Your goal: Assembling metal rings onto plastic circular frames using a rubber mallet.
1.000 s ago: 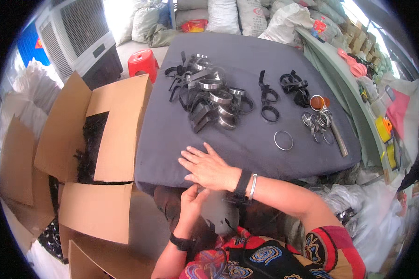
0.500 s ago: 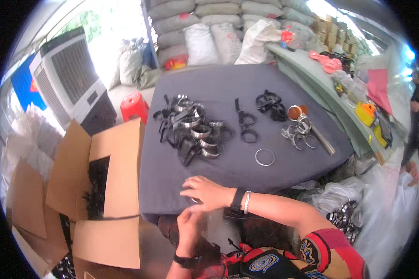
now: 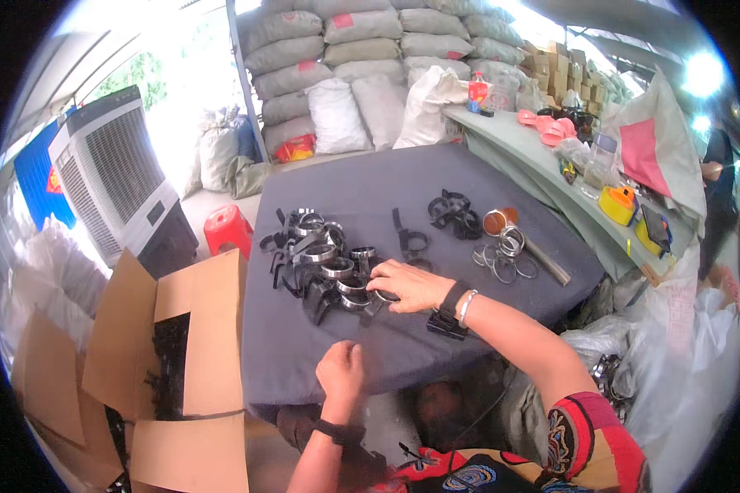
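One heap of black straps and silver rings (image 3: pixel 329 264), on the left half of the grey cloth-covered tabletop (image 3: pixel 353 177). One right hand (image 3: pixel 403 287), mine, at the heap's near right edge, fingers bent down over a silver-rimmed piece; whether I grip it or only touch it, I cannot tell. One left hand (image 3: pixel 341 370), mine, above the tabletop's near edge, fingers curled closed, nothing seen in it.

Risks, by cause: straps and rings lie crossed over one another, so lifting one piece could drag its neighbours; a knock from my knuckles could topple the stacked rings; my silver bangle (image 3: pixel 467 309) or black wristband (image 3: pixel 454 299) might snag a loop in a low sweep. Also exposed to that sweep: one bunch of loose silver rings (image 3: pixel 514 240), beside one metal rod (image 3: pixel 547 261), which could roll if bumped.

Changes against half a second ago: my hands were together at the near edge; now the right is out at the heap, the left well apart from it. One lone silver ring, then plain to see, no longer shows; my right wrist lies about there. Outermost, more stacked sacks (image 3: pixel 362 51) show, my view having lifted.
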Action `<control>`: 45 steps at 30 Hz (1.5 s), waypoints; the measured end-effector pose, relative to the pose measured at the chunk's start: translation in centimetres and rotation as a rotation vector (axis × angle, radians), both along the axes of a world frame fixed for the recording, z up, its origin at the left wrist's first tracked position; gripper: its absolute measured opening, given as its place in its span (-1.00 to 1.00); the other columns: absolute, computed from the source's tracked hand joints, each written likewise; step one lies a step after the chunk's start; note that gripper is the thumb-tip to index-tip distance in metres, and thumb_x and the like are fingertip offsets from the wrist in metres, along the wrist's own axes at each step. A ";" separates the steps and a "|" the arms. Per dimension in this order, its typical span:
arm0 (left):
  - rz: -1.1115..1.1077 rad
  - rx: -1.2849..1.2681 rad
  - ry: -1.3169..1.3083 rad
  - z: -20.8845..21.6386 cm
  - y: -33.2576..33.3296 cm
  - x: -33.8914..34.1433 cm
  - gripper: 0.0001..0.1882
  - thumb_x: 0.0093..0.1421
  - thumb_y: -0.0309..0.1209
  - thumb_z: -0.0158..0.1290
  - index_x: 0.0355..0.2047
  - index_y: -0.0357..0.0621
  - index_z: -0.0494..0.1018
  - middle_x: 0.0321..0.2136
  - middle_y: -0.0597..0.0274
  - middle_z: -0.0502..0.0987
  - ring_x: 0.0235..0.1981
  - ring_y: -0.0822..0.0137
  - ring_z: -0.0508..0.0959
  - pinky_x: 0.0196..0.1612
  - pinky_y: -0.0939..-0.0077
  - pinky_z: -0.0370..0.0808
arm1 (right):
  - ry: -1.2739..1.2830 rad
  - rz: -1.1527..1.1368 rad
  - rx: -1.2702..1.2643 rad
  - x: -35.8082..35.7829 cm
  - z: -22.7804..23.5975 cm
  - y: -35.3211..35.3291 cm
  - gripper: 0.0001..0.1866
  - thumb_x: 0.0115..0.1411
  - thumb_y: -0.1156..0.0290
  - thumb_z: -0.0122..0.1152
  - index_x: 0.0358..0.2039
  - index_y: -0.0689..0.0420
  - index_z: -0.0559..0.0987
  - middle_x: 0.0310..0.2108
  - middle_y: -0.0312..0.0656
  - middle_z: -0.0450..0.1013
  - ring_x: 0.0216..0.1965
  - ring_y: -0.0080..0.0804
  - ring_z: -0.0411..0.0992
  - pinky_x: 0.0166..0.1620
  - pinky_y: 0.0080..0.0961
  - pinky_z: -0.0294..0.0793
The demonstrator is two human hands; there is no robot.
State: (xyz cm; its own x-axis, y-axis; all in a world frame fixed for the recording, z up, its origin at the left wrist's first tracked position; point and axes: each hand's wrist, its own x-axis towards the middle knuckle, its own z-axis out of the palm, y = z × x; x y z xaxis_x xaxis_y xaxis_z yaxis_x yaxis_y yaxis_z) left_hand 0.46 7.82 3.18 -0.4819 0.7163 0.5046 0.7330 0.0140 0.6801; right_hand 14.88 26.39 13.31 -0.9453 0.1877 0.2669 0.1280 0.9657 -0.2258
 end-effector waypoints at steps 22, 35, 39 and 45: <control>-0.033 0.099 0.141 0.3 0.4 0.2 -0.88 -0.03 -0.46 0.15 -0.53 -0.16 0.41 -0.59 0.15 0.44 -0.50 0.08 0.47 -0.46 0.23 0.38 | -0.116 -0.718 0.026 3.0 -5.7 13.7 -0.65 -0.05 0.59 0.00 -0.20 0.19 0.57 -0.20 0.10 0.48 -0.10 0.03 0.44 -0.02 -0.18 0.41; -0.019 0.012 0.193 0.3 0.7 0.5 -0.89 -0.01 -0.41 0.13 -0.51 -0.15 0.43 -0.56 0.18 0.44 -0.48 0.11 0.46 -0.46 0.20 0.38 | 0.182 -0.834 0.152 -0.2 -4.0 13.1 -0.76 0.00 0.51 0.02 -0.26 0.19 0.52 -0.25 0.03 0.45 -0.08 -0.01 0.39 -0.05 -0.09 0.38; -0.022 -0.010 0.208 0.6 0.2 0.3 -0.89 -0.01 -0.42 0.13 -0.52 -0.14 0.43 -0.58 0.18 0.44 -0.51 0.10 0.45 -0.49 0.21 0.38 | 0.051 -1.060 0.402 1.6 -0.3 15.8 -0.60 -0.02 0.19 0.27 -0.18 0.08 0.50 -0.01 -0.09 0.30 0.11 -0.06 0.18 -0.02 0.03 0.28; -0.035 0.026 0.213 0.7 0.4 0.6 -0.89 -0.05 -0.43 0.15 -0.53 -0.11 0.43 -0.59 0.19 0.42 -0.53 0.11 0.45 -0.51 0.23 0.38 | -0.227 -1.287 -0.048 6.8 0.9 21.0 -0.35 -0.22 -0.04 0.37 -0.12 0.08 0.57 0.14 0.06 0.25 0.03 0.03 0.36 0.09 -0.21 0.36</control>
State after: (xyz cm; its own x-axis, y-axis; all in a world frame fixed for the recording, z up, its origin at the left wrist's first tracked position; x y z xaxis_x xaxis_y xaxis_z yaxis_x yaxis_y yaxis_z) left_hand 1.03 8.26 3.92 -0.3377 0.7161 0.6108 0.8597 -0.0295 0.5099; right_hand 21.70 47.44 14.21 -0.1052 0.9900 0.0940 0.9874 0.1152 -0.1084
